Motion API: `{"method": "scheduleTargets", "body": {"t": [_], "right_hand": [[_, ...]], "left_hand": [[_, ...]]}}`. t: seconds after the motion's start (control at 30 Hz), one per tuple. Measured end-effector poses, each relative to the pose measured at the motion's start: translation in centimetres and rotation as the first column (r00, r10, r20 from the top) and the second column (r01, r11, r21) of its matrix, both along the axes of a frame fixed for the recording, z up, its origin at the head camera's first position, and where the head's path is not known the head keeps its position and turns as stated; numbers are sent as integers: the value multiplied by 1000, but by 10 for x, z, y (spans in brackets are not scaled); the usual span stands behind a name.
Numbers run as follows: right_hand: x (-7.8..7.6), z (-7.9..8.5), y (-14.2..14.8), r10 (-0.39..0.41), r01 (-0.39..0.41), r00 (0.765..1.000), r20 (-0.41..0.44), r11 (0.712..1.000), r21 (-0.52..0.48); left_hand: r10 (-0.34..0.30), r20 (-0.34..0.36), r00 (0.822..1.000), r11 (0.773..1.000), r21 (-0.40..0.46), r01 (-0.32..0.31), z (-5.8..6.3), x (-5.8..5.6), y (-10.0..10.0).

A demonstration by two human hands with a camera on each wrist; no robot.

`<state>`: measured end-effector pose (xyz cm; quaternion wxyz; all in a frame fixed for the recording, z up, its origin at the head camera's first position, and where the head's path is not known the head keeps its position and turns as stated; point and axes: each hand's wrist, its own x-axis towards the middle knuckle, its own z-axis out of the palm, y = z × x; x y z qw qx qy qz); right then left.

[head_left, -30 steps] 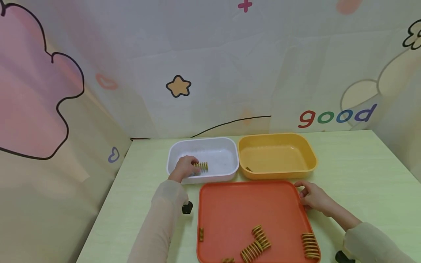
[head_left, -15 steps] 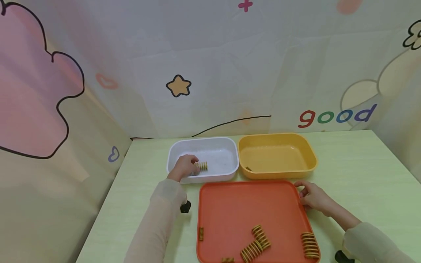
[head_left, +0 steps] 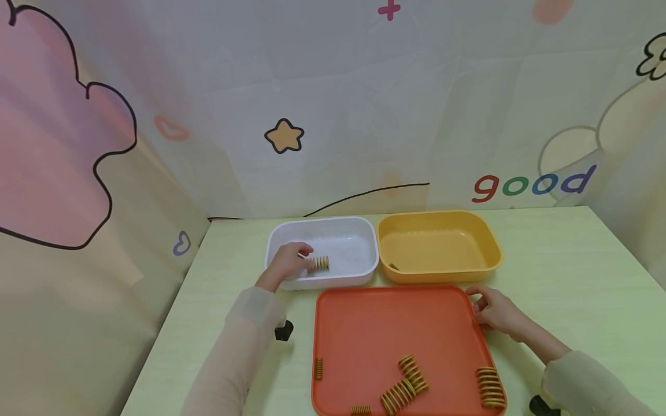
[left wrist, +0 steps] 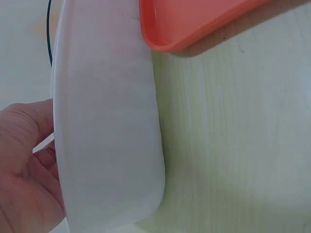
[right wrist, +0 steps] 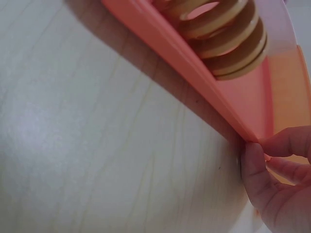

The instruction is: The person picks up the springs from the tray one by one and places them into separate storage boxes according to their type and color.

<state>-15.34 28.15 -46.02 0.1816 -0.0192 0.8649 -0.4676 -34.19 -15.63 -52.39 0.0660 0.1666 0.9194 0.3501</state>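
Note:
My left hand reaches over the near wall into the white bin, its fingers beside a yellow coil spring lying there. In the left wrist view, the bin's wall hides most of the fingers of that hand. My right hand pinches the edge of the orange tray near its far right corner. The right wrist view has this hand's thumb against the tray's outer side. Springs on the tray include a thick one at the right edge and a crossed pair near the middle.
A yellow bin stands against the white bin's right side, with a small dark spring-like piece inside. Small springs lie at the tray's left edge and near edge. A printed cloth hangs behind the table.
My left forearm has shifted left, and the left fingers have drawn back slightly and loosened beside the spring, which stays in the white bin. The right hand has stayed at the tray's edge.

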Motion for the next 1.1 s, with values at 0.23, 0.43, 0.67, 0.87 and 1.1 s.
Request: {"method": "scheduleTargets", "body": {"t": [0.23, 0.43, 0.67, 0.87, 1.1], "right_hand": [[-1, 1, 0, -5, 4, 1000, 5, 1000, 9], [0, 2, -1, -7, 7, 1000, 5, 1000, 10], [-1, 2, -1, -4, 4, 1000, 2, 1000, 4], [-1, 1, -1, -3, 3, 1000, 1, 1000, 3], [-1, -1, 0, -3, 3, 1000, 0, 1000, 2]], "left_hand": [[34, 21, 999, 999, 2, -34, 38, 32, 7], [62, 21, 998, 997, 37, -62, 89, 71, 21], [-1, -17, 1000, 987, 159, 3, 83, 72, 17], [0, 2, 1000, 989, 148, 0, 97, 86, 32], [-54, 13, 998, 984, 170, 51, 101, 97, 45]]}}
